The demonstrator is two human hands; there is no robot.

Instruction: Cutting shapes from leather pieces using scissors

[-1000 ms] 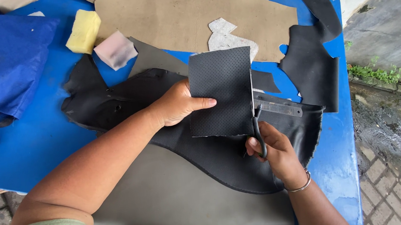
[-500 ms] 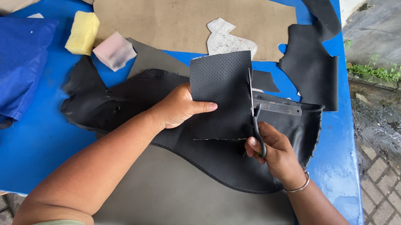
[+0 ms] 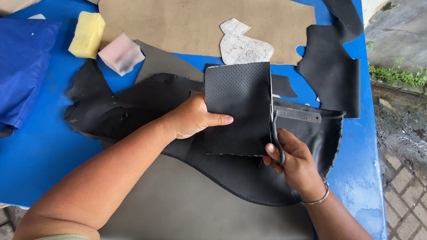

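Perforated black piece (image 3: 240, 108) over blue table (image 3: 35, 152), outdoors.

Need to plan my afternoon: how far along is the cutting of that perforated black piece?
Looks done: the perforated black piece already has straight top and side edges. In hand: the left hand holds it down while the right hand works scissors along its right edge. Left: that edge above the blades, as far as I can tell.
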